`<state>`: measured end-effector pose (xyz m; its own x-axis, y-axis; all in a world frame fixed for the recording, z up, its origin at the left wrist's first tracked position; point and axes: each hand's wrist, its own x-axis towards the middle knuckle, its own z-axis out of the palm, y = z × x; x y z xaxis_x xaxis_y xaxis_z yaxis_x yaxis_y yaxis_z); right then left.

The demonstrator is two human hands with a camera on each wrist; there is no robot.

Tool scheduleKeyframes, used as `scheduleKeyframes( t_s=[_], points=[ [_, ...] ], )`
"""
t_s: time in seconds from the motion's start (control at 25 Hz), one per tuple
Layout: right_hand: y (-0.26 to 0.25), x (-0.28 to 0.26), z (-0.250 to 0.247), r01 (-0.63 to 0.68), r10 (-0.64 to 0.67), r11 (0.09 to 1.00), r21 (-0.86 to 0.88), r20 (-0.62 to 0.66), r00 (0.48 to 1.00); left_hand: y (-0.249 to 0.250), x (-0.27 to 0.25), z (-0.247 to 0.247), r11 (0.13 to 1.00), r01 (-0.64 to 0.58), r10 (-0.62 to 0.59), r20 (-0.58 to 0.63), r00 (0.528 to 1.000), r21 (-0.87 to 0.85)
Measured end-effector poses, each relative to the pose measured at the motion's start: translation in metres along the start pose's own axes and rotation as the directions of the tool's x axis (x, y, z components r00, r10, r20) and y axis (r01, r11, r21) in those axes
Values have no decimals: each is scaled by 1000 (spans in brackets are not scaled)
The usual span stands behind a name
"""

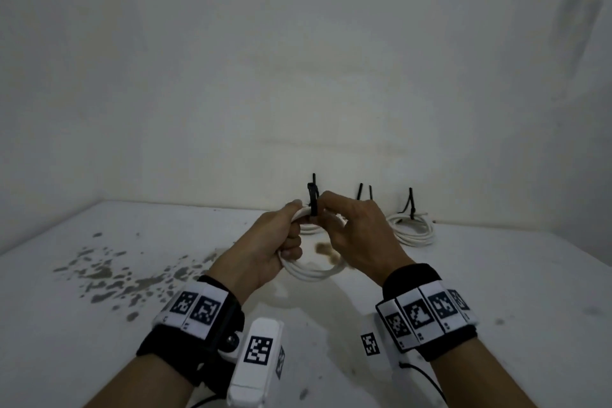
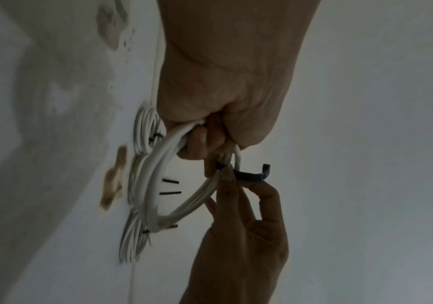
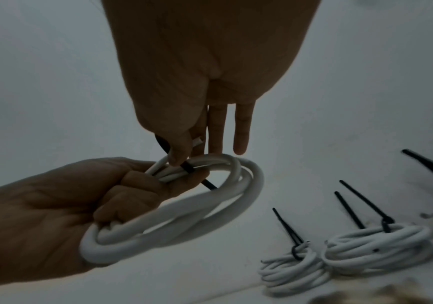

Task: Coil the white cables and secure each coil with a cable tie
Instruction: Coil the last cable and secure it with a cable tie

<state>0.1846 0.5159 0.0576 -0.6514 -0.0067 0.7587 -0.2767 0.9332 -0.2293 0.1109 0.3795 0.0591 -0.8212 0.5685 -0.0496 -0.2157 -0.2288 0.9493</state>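
My left hand (image 1: 284, 235) grips a coil of white cable (image 1: 311, 270) above the table, fingers curled round its strands (image 3: 174, 222). A black cable tie (image 1: 313, 200) is wrapped over the top of the coil. My right hand (image 1: 334, 212) pinches that tie between thumb and forefinger (image 3: 181, 152), its other fingers straight. In the left wrist view the cable tie (image 2: 251, 175) loops out past the coil (image 2: 158, 185) with the right hand's (image 2: 238, 185) fingertips on it.
Three tied cable coils with black tie tails sticking up lie by the back wall: one (image 1: 414, 230) at the right, two more (image 3: 376, 248) (image 3: 293, 269) nearby. The white table (image 1: 99, 275) has dark stains on the left and a brown stain (image 1: 326, 250) under the hands.
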Motion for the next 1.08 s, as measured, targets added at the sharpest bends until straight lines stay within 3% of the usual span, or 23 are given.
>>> scheduleKeyframes(
  t_s=[0.28, 0.44, 0.64, 0.76, 0.92, 1.08],
  points=[
    [-31, 23, 37, -84, 78, 953, 292, 31, 996, 21, 2, -44, 981, -154, 170, -142, 975, 117],
    [-41, 28, 42, -39, 47, 963, 265, -23, 999, 25, 3, -51, 951, -259, 295, -237, 926, 169],
    [-55, 31, 33, 6, 1, 981, 192, -35, 999, 25, 7, -53, 934, -306, 348, -282, 894, 185],
    [-57, 38, 24, -129, 159, 929, 347, -59, 986, 27, 0, -53, 881, -364, 434, -213, 875, 302],
    [-55, 43, 21, -319, 407, 846, 427, -132, 904, 29, -12, -40, 781, -476, 536, -43, 843, 405],
    [-54, 40, 19, -325, 391, 871, 368, -117, 913, 25, -14, -35, 781, -481, 509, 40, 860, 399]
  ],
)
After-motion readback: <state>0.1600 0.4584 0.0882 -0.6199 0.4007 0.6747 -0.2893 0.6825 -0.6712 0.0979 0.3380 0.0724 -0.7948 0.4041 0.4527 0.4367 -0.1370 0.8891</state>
